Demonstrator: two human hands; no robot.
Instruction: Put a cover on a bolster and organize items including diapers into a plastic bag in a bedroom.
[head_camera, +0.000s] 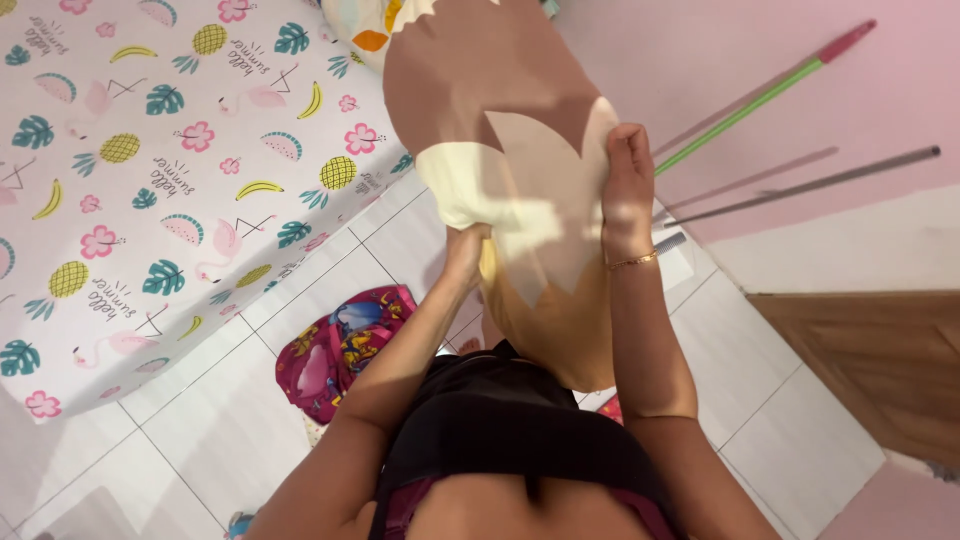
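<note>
Both hands are up at chest height on a long pillow in a brown-and-cream case (500, 150), held on end so the cover hangs down its length. Her right hand (628, 190) is closed on the case's edge, pinching cloth against the stuffing. Her left hand (466, 250) is pushed up under the loose fabric, fingers hidden, so I can't tell its grip, probably bunched cloth. Beside her lies the fruit-print mattress (150, 200); a pink bag (335, 350) sits on the tiled floor (220, 430).

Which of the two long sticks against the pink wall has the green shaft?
The upper stick, green with a pink end; the lower rod is plain grey.
</note>
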